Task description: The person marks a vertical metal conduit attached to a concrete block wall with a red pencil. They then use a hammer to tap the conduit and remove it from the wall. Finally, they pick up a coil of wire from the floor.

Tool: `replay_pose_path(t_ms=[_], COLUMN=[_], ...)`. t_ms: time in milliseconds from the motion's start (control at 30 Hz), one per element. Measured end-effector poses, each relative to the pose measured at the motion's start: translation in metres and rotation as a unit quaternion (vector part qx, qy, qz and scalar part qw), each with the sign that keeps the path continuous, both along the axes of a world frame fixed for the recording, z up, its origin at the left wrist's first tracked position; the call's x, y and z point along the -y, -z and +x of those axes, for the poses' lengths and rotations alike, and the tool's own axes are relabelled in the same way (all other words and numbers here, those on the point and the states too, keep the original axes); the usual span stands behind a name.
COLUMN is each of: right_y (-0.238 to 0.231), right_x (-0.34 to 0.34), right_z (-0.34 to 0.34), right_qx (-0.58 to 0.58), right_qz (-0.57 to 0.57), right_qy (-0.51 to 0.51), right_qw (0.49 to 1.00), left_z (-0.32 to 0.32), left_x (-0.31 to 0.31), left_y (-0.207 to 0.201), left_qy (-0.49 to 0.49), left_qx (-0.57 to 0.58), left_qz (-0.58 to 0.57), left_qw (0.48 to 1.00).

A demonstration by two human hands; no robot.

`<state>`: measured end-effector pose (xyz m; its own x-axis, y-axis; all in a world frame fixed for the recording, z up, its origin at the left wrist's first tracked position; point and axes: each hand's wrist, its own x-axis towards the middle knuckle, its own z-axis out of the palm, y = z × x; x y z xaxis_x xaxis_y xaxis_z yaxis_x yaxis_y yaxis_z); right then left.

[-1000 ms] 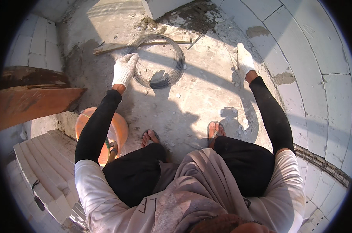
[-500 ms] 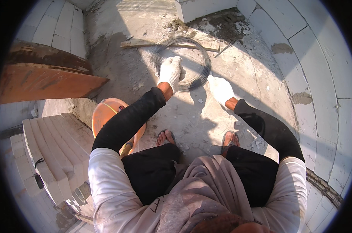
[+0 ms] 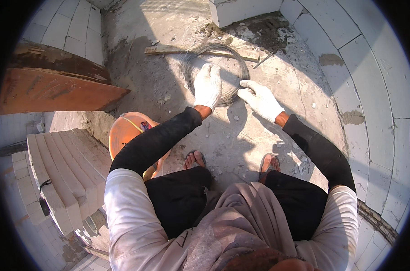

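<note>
A loose coil of thin grey wire (image 3: 244, 67) is in front of me, above the concrete floor. My left hand (image 3: 208, 86), in a white knitted glove, is closed over the near left part of its ring. My right hand (image 3: 263, 102) wears a matching glove. Its thumb and forefinger curve around wire at the coil's right edge, with a small gap showing between them. The fingertips of the left hand are mostly hidden under the glove's back.
Behind the coil lies a wooden batten (image 3: 164, 49). An orange tub (image 3: 123, 131) stands by my left arm, near stacked pale blocks (image 3: 56, 171). An orange-brown board (image 3: 56, 92) juts in at left. A block wall (image 3: 367, 90) runs along the right.
My right hand has moved up and in to the coil's right edge, its thumb and forefinger now showing. My left hand has turned slightly, its back now uppermost on the coil.
</note>
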<state>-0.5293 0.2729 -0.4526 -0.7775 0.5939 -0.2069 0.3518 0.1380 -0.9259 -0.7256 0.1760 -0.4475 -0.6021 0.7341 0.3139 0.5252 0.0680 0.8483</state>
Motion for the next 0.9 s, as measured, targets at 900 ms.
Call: replay_pose_path(t_ms=[900], right_y=[-0.014], right_x=[-0.015], right_z=[-0.013], right_qx=[-0.133], right_qz=[0.079], right_qy=[0.072], right_qw=[0.985], left_z=[0.030], left_x=[0.009], left_y=[-0.023], left_qy=[0.206], left_qx=[0.330], left_qz=[-0.117], left_qw=[0.914])
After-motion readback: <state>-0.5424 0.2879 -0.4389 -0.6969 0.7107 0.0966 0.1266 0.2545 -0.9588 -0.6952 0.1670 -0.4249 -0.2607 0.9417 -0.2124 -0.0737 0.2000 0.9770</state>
